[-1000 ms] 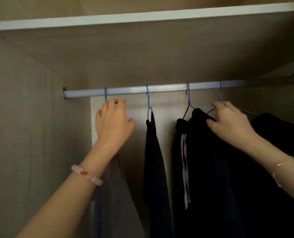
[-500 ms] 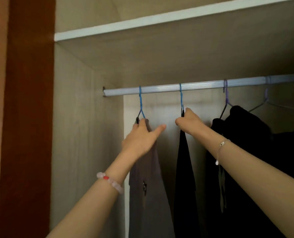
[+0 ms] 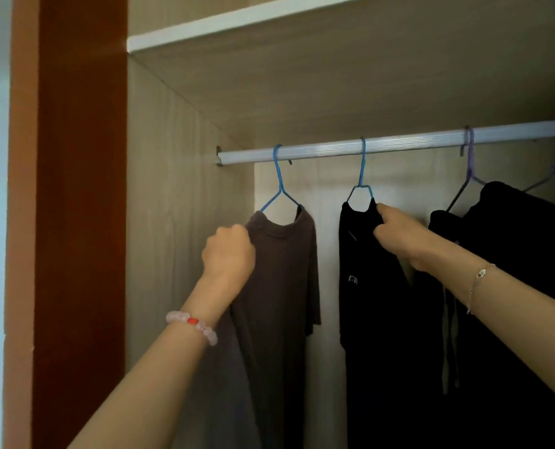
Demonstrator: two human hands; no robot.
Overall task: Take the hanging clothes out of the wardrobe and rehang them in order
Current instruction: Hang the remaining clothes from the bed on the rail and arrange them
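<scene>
Two shirts hang side by side at the left end of the rail (image 3: 399, 144): a grey-brown T-shirt (image 3: 282, 260) on a blue hanger (image 3: 279, 179), and a black shirt (image 3: 366, 303) on a second blue hanger (image 3: 362, 171) just to its right, not touching it. Both face the camera, long axis straight down from the rail. The left hand (image 3: 229, 251), fingers curled, grips the grey-brown T-shirt's shoulder on the side-wall side. The right hand (image 3: 399, 236) pinches the black shirt's shoulder beside the collar. Each hook sits above its hand and a little inward, so I judge either lift must go up before coming out. Further right, darker garments (image 3: 512, 254) hang on purple hangers (image 3: 470, 163).
</scene>
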